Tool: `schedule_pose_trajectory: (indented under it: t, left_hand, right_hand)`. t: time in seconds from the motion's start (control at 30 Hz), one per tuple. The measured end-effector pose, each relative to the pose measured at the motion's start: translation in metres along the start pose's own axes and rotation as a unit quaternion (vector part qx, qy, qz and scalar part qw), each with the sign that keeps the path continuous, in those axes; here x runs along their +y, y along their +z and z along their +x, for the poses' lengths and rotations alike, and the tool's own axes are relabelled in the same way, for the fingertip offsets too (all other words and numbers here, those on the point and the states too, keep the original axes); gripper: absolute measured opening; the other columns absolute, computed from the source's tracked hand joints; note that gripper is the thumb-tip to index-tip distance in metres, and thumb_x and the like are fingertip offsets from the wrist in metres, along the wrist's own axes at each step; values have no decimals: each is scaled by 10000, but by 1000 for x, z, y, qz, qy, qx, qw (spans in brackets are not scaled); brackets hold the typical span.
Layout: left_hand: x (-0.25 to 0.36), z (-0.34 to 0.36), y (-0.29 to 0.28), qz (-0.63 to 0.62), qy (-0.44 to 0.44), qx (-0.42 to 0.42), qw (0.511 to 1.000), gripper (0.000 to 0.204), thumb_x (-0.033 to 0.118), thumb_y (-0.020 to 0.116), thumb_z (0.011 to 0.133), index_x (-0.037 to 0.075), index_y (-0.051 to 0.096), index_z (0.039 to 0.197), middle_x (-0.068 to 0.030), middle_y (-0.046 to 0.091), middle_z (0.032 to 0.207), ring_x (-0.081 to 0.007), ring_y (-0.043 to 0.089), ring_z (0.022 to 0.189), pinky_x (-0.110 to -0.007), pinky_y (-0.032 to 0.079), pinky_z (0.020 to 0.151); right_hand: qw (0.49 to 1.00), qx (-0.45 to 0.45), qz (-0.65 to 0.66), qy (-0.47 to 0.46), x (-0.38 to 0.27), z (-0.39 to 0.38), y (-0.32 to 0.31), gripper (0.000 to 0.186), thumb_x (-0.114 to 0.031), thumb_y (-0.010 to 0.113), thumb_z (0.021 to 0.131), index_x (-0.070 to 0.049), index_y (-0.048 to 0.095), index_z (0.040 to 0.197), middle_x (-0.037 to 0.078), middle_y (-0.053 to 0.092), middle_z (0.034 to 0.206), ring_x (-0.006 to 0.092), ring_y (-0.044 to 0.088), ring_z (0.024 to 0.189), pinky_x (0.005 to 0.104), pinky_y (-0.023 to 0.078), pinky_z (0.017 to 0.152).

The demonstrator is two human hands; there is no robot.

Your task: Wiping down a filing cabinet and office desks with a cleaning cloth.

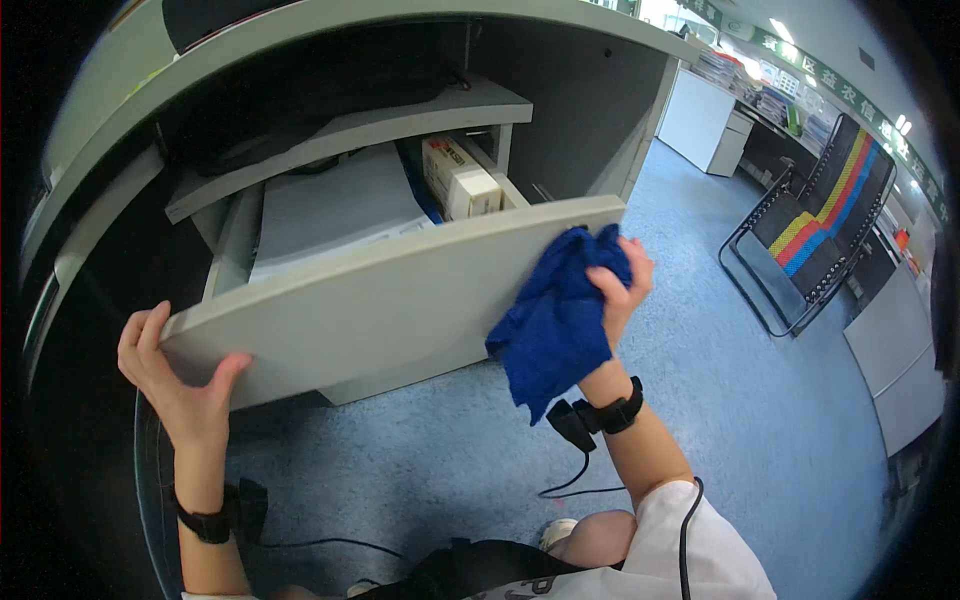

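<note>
A pulled-out grey drawer stands open in the desk, holding papers, a blue folder edge and a white box. My left hand grips the left end of the drawer front, fingertips over its upper edge and thumb on the outer face. With my right hand I grip a crumpled blue cloth against the right end of that front, near the top edge. Black bands with attached devices and cables are on both wrists.
Above the drawer, a shelf bears black fabric. A folding lounge chair with coloured stripes stands at the right, before grey cabinets. A white desk with paper piles is behind. Blue floor shows below.
</note>
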State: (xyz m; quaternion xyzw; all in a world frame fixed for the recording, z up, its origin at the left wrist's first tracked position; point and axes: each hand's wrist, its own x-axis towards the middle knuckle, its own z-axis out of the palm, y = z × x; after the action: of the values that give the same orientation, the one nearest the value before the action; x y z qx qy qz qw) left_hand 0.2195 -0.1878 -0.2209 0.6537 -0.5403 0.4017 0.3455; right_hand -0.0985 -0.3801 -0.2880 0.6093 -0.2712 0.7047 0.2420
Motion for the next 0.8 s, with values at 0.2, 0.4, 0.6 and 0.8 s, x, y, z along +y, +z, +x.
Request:
schedule_pose_trajectory:
  t: [0.2,0.4,0.6,0.8]
  left_hand:
    - [9,6,44,90,168,-16,981,497,138,705,644,92,487,1089,-88,446,1103,-292,374,1087,-408,293,907]
    - [29,0,73,57,175,-108,977,685,87,696,624,83,394,1239,-122,348,1251,-319,329,1162,-455,284,960]
    - [26,10,96,72,134,-137,979,746,95,704,611,78,357,1271,-149,221,1365,-346,208,1261,-467,245,999]
    - [23,26,109,61,110,-183,975,682,112,696,632,68,395,1242,-134,195,1384,-334,197,1269,-470,254,996]
  right_hand:
    - [997,-79,-8,-15,11,1,27,299,-195,621,659,-173,543,947,113,455,1151,314,415,1077,424,274,904]
    - [991,-130,-3,-10,15,11,54,347,-206,626,647,-150,543,979,112,442,1174,307,396,1077,397,294,887]
    - [982,-186,20,-30,23,18,72,381,-209,626,639,-142,544,1006,123,436,1179,316,394,1081,400,314,876]
    - [972,-229,9,-47,39,19,92,370,-183,612,650,-143,543,1010,132,445,1166,321,404,1068,396,330,872]
